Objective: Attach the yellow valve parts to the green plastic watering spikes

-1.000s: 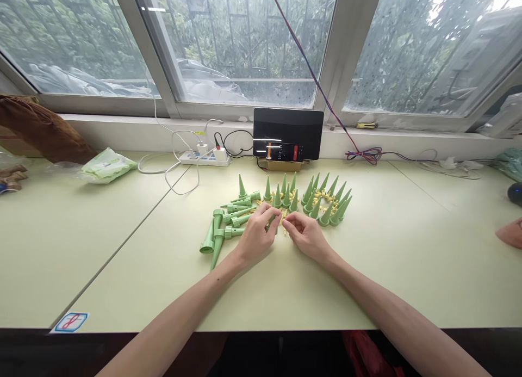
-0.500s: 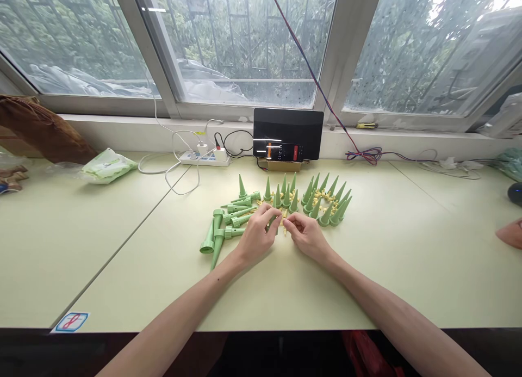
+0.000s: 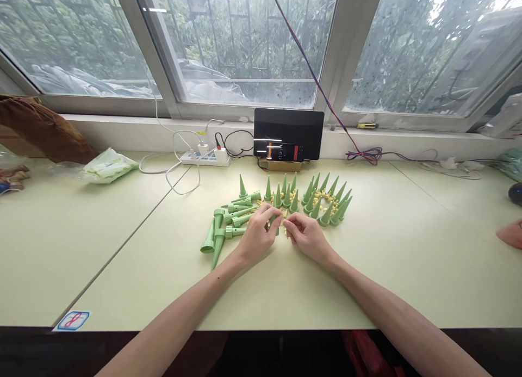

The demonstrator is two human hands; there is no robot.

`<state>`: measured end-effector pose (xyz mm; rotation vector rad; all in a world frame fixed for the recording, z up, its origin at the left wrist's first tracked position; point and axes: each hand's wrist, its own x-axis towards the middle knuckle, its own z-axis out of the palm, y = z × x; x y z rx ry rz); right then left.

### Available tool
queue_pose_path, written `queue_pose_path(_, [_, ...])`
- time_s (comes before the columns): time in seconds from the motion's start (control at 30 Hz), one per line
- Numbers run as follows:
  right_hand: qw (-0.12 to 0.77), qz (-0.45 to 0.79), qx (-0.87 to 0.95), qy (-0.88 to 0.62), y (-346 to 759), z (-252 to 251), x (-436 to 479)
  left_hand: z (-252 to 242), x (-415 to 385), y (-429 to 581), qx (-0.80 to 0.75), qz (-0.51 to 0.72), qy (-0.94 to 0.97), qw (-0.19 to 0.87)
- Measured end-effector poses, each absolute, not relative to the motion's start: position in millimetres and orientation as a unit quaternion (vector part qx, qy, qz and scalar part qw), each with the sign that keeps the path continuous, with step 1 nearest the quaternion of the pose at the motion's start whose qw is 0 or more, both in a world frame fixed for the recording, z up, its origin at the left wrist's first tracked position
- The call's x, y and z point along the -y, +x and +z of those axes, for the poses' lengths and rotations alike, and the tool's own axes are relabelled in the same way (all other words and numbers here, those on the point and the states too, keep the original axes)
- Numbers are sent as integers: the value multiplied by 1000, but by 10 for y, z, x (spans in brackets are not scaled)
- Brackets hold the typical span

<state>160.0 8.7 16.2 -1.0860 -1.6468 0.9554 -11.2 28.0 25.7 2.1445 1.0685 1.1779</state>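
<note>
My left hand [image 3: 263, 226] is closed, thumb and fingers pinched round a green plastic watering spike [image 3: 273, 219] that the fingers mostly hide. Close beside it, my right hand [image 3: 306, 233] pinches a small yellow plastic piece [image 3: 286, 231], partly covered by the fingertips. The two sets of fingertips are nearly touching above the table. Behind them stand several upright green cones [image 3: 294, 201], with small yellow pieces [image 3: 326, 195] scattered among them. Left of my left hand lie several green spikes with collars [image 3: 219, 238], some across each other.
A black tablet [image 3: 289, 132] with a phone [image 3: 281, 152] before it stands at the back. Left of them are a power strip [image 3: 207, 158] with white cables and a green-white packet [image 3: 110, 166]. Bundled wires [image 3: 367, 155] lie at right. Another person's hand [image 3: 510, 234] shows at the right edge.
Both hands stay almost in place. My right fingertips have shifted very slightly around the yellow piece; the surrounding spikes have not moved.
</note>
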Motion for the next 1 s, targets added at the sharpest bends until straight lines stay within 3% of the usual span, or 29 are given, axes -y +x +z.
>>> queue_pose_path(0.4, [472, 391, 669, -420, 1596, 157, -91, 315, -282, -107, -430, 429, 736, 299])
queue_pose_path(1.0, [463, 369, 678, -435, 1583, 171, -99, 302, -280, -109, -417, 432, 750, 276])
